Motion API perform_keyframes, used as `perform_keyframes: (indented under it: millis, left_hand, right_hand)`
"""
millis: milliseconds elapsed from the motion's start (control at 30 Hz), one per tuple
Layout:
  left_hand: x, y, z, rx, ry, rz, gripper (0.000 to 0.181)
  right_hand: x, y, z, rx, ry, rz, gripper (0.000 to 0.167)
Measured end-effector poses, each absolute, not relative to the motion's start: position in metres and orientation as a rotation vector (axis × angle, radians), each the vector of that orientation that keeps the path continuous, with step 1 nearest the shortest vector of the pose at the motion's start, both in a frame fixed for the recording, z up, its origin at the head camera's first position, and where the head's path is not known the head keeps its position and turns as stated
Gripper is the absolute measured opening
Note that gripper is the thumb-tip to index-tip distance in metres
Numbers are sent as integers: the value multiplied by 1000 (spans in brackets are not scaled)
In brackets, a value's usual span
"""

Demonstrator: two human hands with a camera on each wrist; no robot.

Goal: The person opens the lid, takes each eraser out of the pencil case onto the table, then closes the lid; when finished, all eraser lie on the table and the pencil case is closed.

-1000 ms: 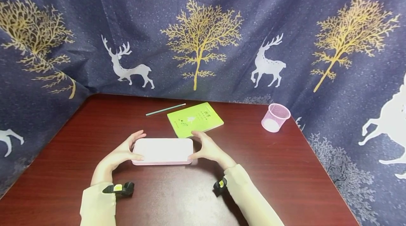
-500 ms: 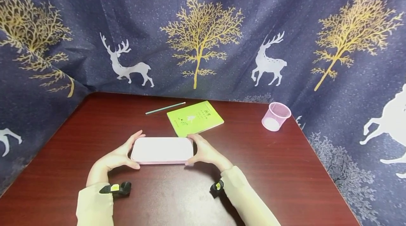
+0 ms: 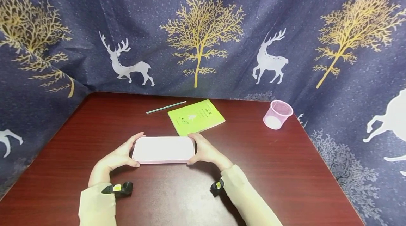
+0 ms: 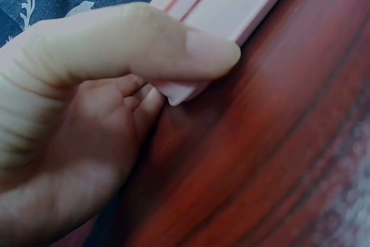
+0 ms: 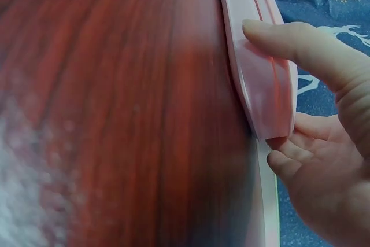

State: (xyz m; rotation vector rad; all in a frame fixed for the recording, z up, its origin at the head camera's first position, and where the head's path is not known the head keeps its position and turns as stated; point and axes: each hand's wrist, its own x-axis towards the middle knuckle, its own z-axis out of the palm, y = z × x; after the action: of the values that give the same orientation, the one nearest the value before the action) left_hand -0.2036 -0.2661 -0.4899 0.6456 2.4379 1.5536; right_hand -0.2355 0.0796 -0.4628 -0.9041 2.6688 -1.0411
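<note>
A flat pale pink box, like a pencil case (image 3: 163,149), with a whitish top and rounded corners, lies on the table in the head view. My left hand (image 3: 122,155) grips its left end, thumb at the near edge and fingers at the far side. At the right end my right hand (image 3: 206,151) holds it the same way. The left wrist view has the left thumb (image 4: 214,56) pressed on the pink side of the case. In the right wrist view the right thumb (image 5: 260,33) lies on the side, below a reddish seam line; the other fingers are partly hidden behind the end.
Just behind the case lies a green book (image 3: 196,117), close to the right fingertips. A thin green pencil (image 3: 166,107) rests left of the book. The pink mesh pen holder (image 3: 277,115) stands at the back right of the reddish-brown table (image 3: 253,169). A patterned cloth (image 3: 222,78) hangs behind.
My left thumb has moved from the top of the case down to its near edge. My right fingers have drawn in against the right end. The case has hardly moved.
</note>
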Motion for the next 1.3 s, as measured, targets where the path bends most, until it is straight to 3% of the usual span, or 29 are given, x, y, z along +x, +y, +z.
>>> perform_keyframes:
  millis: [400, 1300]
  left_hand:
    - [-202, -266, -490, 498, 2409, 1613, 107]
    - [-203, -266, -489, 504, 2448, 1574, 108]
  right_hand:
    - [-239, 77, -462, -887, 2674, -1008, 92]
    - [-245, 81, -462, -899, 2698, -935, 91]
